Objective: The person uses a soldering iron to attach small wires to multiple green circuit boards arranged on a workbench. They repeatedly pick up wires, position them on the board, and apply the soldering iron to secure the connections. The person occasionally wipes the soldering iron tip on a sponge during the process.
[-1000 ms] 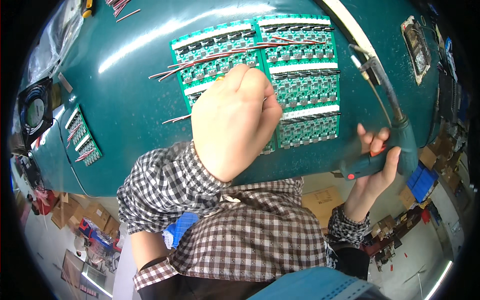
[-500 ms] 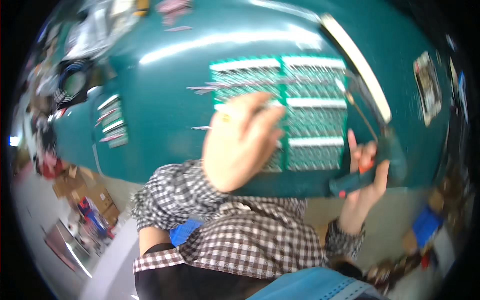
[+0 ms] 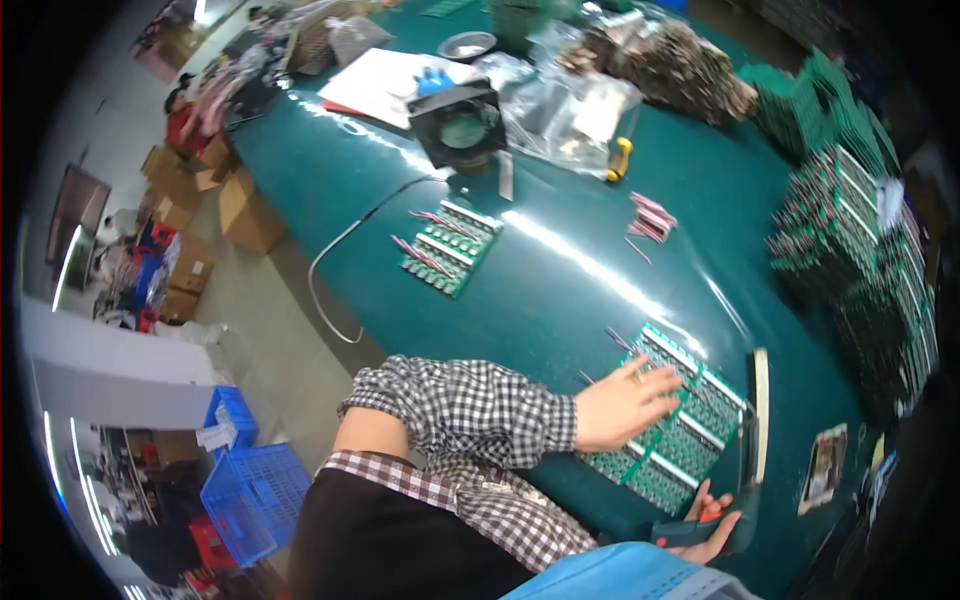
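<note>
My left hand (image 3: pixel 622 408) lies with fingers stretched and slightly apart on a block of green circuit boards (image 3: pixel 690 445) with white strips. Short wires (image 3: pixel 618 340) stick out past the boards' far left edge. By the near right corner of the block, my right hand (image 3: pixel 712 545) is wrapped around the dark handle of a soldering gun (image 3: pixel 742 518) with an orange-red trigger. Its thin shaft is hard to make out beside the boards. A long cream-coloured bar (image 3: pixel 760 415) lies to the right of them.
A smaller wired board panel (image 3: pixel 455 248) lies farther left, near a black square fan (image 3: pixel 457 125) and its grey cable (image 3: pixel 318 265). Pink wires (image 3: pixel 652 218) lie beyond the boards. Tall circuit board stacks (image 3: pixel 835 230) stand right. Blue crates (image 3: pixel 258 500) sit on the floor.
The view has swung, bringing in more of the table's far side and the floor at left. My left hand's fingers are straighter on the boards; the right still grips the soldering gun.
</note>
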Demonstrator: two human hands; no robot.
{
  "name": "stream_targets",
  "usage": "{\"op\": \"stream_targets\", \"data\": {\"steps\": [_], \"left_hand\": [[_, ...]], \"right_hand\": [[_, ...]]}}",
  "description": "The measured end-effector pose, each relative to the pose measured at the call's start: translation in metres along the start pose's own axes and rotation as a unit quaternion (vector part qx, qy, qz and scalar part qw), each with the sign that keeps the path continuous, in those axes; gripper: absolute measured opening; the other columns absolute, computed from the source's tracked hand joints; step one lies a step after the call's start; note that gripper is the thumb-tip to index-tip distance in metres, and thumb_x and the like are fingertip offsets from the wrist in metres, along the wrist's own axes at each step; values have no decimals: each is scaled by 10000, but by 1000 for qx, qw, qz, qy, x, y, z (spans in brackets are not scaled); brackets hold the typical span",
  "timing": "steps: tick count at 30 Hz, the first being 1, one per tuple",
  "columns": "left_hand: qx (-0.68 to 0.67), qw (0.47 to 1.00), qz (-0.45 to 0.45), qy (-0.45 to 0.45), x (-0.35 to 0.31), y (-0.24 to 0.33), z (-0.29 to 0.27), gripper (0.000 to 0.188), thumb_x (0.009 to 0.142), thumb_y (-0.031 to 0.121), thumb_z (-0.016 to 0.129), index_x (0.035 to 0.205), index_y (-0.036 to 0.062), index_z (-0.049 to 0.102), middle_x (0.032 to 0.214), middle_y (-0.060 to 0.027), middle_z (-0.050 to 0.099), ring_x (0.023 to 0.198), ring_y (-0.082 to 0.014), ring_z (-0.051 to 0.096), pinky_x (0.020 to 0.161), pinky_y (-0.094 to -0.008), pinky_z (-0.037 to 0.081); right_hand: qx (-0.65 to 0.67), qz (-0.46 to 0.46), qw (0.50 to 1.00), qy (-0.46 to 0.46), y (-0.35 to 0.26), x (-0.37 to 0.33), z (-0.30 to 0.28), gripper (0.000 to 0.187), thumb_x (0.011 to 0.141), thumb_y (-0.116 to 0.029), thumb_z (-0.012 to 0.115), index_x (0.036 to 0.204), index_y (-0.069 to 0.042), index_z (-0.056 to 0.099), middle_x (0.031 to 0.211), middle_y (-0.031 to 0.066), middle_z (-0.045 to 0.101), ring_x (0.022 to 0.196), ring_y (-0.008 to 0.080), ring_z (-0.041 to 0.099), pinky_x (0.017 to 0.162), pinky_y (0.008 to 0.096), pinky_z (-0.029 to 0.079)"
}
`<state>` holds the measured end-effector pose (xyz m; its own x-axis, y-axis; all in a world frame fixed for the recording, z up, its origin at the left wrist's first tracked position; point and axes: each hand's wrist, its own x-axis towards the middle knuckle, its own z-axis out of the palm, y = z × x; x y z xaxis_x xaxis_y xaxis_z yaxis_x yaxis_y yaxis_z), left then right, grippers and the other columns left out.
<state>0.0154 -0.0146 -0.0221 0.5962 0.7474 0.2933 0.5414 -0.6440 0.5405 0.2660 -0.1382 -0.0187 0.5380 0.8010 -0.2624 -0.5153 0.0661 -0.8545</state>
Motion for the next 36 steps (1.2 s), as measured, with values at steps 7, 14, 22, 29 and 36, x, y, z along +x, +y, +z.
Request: {"op": "stream_targets", "data": {"steps": [7, 14, 22, 29, 36], "left_hand": [[-82, 986, -81, 124, 27, -41, -88, 333, 800, 56, 667, 1121, 31, 582, 1085, -161, 612, 1007, -340, 610, 871, -395, 494], [80, 985, -141, 64, 70, -141, -83, 208, 804, 132, 673, 999, 74, 632, 1013, -133, 599, 954, -319, 602, 821, -408, 492], [106, 970, -219, 24, 94, -164, -59, 139, 796, 162, 612, 754, 36, 653, 870, -198, 634, 865, -361, 633, 780, -459, 518], [66, 974, -209, 52, 73, -167, -59, 110, 814, 161, 631, 848, 63, 595, 920, -151, 575, 881, -338, 600, 807, -424, 497], [83, 975, -206, 12, 98, -173, -52, 167, 796, 238, 702, 816, 92, 624, 893, -140, 603, 895, -327, 606, 815, -417, 492]], "right_hand": [[52, 14, 997, -47, -47, 12, -4, 294, 975, -322, 555, 1020, -33, 521, 787, 35, 561, 776, 171, 589, 1089, 453, 385], [175, 43, 982, -56, -33, 16, -29, 331, 964, -349, 574, 1017, -27, 516, 790, 52, 560, 792, 187, 595, 975, 423, 496], [158, 7, 987, -36, -27, 14, -40, 358, 957, -368, 581, 1012, -28, 483, 757, 20, 477, 746, 137, 537, 905, 377, 546], [168, 31, 984, -54, -20, 8, -47, 439, 943, -416, 572, 1093, -7, 519, 907, 50, 571, 886, 210, 572, 989, 420, 455], [145, -28, 986, -82, -22, 11, -44, 384, 935, -392, 609, 1018, -43, 472, 764, -10, 446, 753, 121, 503, 962, 349, 487]]}}
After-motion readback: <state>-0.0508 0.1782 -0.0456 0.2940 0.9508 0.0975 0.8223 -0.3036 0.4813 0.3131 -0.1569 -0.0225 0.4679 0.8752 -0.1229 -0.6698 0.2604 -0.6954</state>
